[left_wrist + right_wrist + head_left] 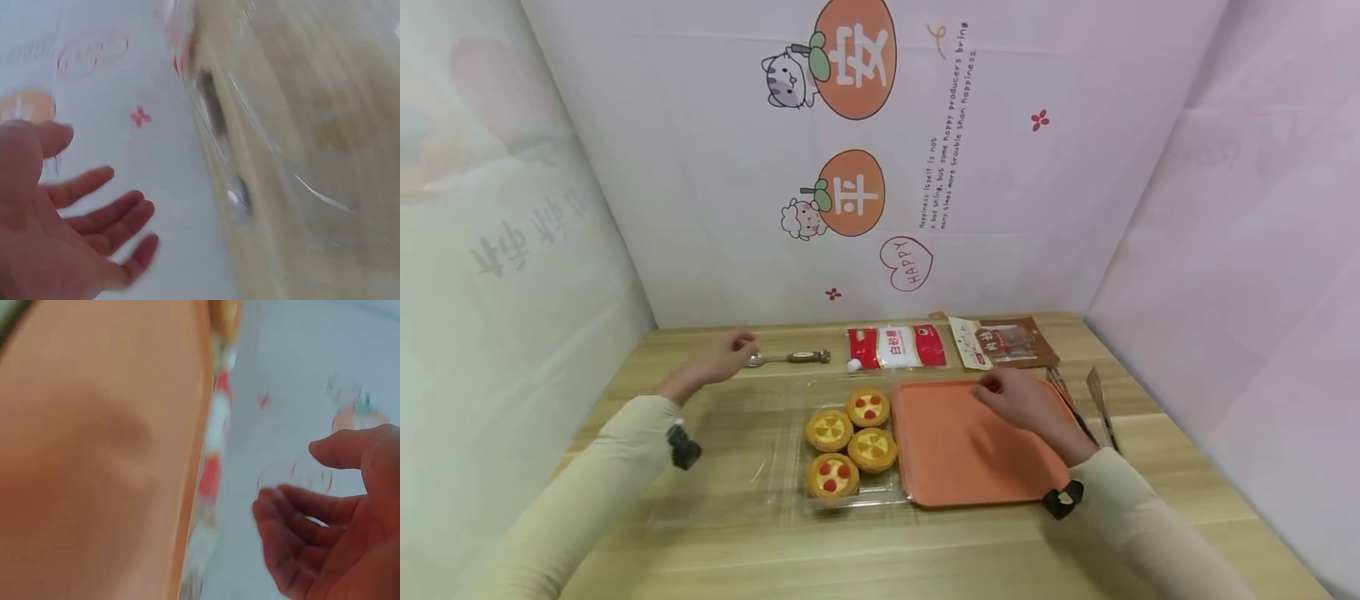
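Observation:
My left hand (718,358) hovers near the bowl end of a spoon (808,356) with a brown handle. Its fingers are relaxed and nothing is in them, as the left wrist view shows. Over an orange tray (955,442) is my right hand (1021,404), fingers loosely curled and holding nothing; its shadow falls on the tray. Left of the tray, a clear plastic box (891,492) holds several egg tarts (872,450), some topped with red pieces, others with yellow wedges. The box's clear lid (707,500) lies folded open to the left, below my left hand.
A red and white bag (897,347) with a white cap lies along the back wall. Beside it is a brown and cream packet (1007,343). At the tray's right lie a slotted turner (1099,400) and another long dark-handled utensil (1063,390). White printed sheets wall the table on three sides.

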Demonstrator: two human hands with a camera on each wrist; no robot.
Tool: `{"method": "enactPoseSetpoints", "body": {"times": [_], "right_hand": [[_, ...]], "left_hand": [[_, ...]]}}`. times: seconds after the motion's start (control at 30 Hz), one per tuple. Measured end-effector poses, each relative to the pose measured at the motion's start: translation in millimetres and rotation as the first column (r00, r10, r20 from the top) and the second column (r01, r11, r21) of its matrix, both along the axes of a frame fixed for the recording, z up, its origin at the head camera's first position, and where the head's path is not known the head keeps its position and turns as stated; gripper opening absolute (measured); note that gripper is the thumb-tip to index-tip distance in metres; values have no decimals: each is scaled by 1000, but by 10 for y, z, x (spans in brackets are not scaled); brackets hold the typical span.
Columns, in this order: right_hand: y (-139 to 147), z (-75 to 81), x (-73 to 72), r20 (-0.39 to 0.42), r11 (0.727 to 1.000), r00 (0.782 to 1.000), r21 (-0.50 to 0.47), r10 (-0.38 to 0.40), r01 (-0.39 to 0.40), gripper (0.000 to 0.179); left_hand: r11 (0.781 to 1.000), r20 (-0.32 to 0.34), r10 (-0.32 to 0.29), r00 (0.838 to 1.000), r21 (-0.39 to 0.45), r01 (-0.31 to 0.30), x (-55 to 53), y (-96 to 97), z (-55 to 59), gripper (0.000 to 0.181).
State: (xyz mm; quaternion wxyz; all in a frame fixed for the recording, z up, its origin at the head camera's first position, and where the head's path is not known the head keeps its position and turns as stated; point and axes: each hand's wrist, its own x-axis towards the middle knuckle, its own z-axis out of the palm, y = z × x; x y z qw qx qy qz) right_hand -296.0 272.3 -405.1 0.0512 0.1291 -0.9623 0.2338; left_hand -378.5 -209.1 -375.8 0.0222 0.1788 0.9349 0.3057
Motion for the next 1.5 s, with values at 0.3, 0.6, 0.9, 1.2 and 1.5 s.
{"method": "enactPoseSetpoints", "body": {"times": [0.3, 0.6, 0.9, 1.2, 1.5], "right_hand": [[-822, -140, -86, 209, 984, 973, -164, 99, -65, 40], [-1043, -357, -62, 215, 983, 972, -175, 93, -55, 43], [-1012, -392, -72, 188, 984, 980, -176, 60, -27, 41], [-1035, -477, -60, 159, 974, 984, -220, 85, -48, 41], [-1002, -509, -63, 161, 967, 984, -251, 73, -31, 42]], "left_hand": [[976, 423, 173, 890, 48, -213, 356, -858, -53, 73], [953, 589, 134, 797, 145, -267, 600, -1043, -348, 74], [946, 632, 14, 775, 242, -214, 567, -1007, -409, 70], [916, 472, -168, 866, 400, -41, 548, -1225, 31, 54], [878, -107, -118, 987, 453, 154, 732, -391, 253, 23]]}}
